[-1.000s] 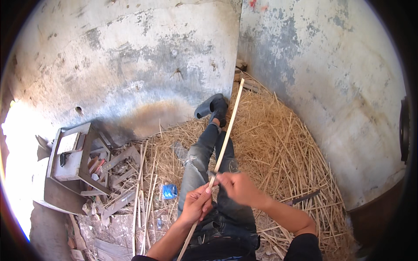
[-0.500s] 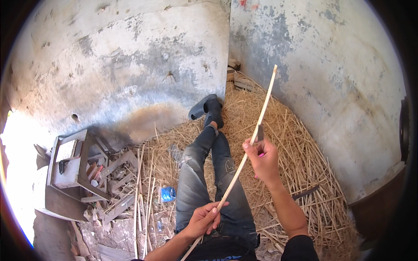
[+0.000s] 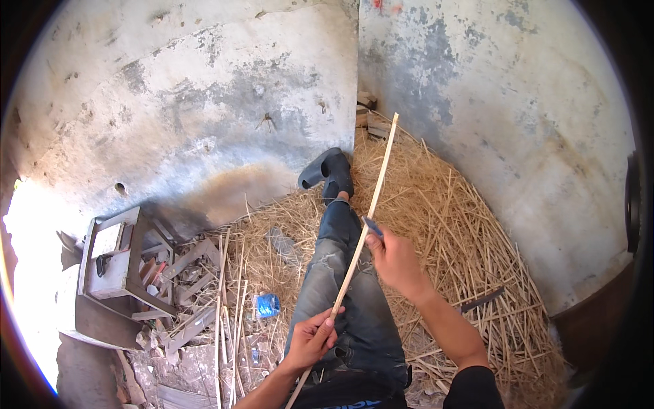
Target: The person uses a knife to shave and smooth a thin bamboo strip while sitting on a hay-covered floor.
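A long, thin pale wooden strip (image 3: 381, 170) slants across my lap, its far end raised over the straw-coloured pile. Near my waist my left hand (image 3: 310, 342) is closed round its lower part, and the near end runs down past my forearm. My right hand (image 3: 398, 262) grips a small knife (image 3: 372, 225) whose short dark blade lies against the strip about midway along. The knife's handle is hidden in my fist.
Loose straw and split strips (image 3: 470, 252) heap along the right, with a long dark blade (image 3: 482, 300) lying on them. To the left are an overturned wooden cabinet (image 3: 112, 262), broken boards (image 3: 187, 327) and a blue packet (image 3: 266, 305). Worn walls (image 3: 225, 75) meet ahead of my boots (image 3: 330, 172).
The strip's far end has swung left. My right hand with the knife has moved left and slightly nearer to me, while my left hand keeps its hold, shifted slightly left.
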### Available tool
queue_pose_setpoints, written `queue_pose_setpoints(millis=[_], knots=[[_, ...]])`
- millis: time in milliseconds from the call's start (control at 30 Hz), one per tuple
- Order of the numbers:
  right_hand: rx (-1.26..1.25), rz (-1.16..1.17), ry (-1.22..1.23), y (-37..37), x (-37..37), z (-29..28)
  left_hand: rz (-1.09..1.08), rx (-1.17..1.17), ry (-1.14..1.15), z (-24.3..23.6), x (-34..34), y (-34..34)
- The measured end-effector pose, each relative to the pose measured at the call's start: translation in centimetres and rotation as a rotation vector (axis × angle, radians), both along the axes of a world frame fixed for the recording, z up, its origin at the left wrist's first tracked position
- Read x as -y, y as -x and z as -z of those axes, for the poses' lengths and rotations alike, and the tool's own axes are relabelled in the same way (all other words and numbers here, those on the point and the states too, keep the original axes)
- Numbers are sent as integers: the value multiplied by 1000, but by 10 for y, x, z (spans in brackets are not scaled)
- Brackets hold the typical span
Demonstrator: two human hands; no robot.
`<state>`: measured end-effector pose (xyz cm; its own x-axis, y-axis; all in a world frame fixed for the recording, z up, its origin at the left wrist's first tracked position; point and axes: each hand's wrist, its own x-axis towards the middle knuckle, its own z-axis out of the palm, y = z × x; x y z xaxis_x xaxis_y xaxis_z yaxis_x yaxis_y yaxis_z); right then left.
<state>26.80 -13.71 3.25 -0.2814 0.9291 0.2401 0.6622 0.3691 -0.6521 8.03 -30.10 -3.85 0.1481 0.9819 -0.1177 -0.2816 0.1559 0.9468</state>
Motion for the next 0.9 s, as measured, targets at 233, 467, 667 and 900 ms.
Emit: queue_pose_setpoints(millis=[233,467,667,900], knots=[[67,-267,-76,13,33,22,-72,15,48,-3,-18,10],[-716,164,20,-12,5,75,-12,11,127,46,-27,-10],[-363,275,-16,-12,60,222,-175,-18,241,114,-31,1],[-361,151,72,-13,36,244,-195,60,67,56,-40,12]])
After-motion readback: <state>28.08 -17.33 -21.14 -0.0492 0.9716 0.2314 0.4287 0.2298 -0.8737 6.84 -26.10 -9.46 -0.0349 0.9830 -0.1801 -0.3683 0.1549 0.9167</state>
